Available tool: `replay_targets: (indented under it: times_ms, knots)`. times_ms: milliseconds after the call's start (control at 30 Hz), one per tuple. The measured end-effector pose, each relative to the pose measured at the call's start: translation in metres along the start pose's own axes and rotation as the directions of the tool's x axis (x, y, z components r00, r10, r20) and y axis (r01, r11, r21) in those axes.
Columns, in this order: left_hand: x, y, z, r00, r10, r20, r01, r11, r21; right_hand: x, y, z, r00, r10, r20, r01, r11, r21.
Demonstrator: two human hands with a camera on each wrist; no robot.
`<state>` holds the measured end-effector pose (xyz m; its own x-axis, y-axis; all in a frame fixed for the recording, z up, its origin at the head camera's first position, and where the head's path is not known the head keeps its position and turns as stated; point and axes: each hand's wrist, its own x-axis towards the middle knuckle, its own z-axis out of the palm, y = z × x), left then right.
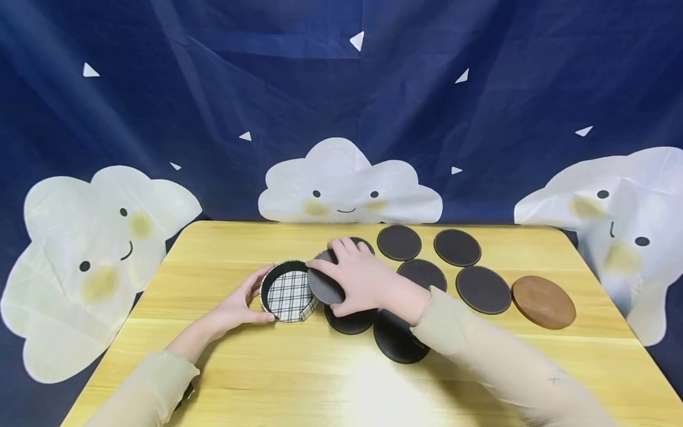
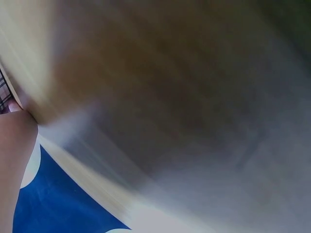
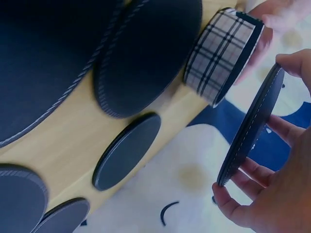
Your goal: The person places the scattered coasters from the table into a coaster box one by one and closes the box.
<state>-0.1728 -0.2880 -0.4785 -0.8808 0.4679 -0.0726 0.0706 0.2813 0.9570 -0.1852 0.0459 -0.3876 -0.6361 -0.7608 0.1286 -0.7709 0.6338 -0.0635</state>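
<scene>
A round plaid-lined holder (image 1: 289, 292) stands on the wooden table (image 1: 240, 367). My left hand (image 1: 242, 299) curls round its left wall. My right hand (image 1: 356, 279) grips a dark round coaster (image 1: 322, 286) by its edge, tilted over the holder's right rim. In the right wrist view the coaster (image 3: 252, 128) is held edge-on between my fingertips (image 3: 291, 63), close beside the plaid holder (image 3: 221, 56). The left wrist view is a blur of table surface.
Several dark coasters lie on the table to the right, among them one coaster (image 1: 398, 242) at the back and one coaster (image 1: 397, 339) near my right forearm. A brown coaster (image 1: 543, 301) lies far right. A blue cloud-print backdrop (image 1: 341, 118) hangs behind the table.
</scene>
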Motion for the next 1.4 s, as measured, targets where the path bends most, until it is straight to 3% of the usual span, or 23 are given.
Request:
replay_targets:
  times_ms: [500, 700, 1000, 1400]
  knots:
    - [-0.001, -0.002, -0.001, 1.000, -0.003, -0.017, 0.003, 1.000, 0.000, 0.055, -0.030, 0.017, 1.000, -0.020, 0.022, 0.020, 1.000, -0.008]
    - [-0.002, -0.001, -0.001, 0.999, -0.037, -0.030, 0.038, 0.999, 0.016, 0.069, -0.040, 0.028, 0.999, -0.008, 0.045, 0.009, 1.000, -0.019]
    - [-0.003, 0.000, -0.001, 0.999, -0.047, -0.021, 0.048, 0.999, 0.014, 0.080, -0.049, 0.042, 0.998, 0.001, 0.068, 0.001, 1.000, -0.030]
    - [-0.003, -0.002, -0.002, 1.000, -0.003, 0.001, 0.002, 1.000, 0.022, 0.080, -0.057, 0.054, 0.994, 0.006, 0.110, 0.007, 0.992, -0.124]
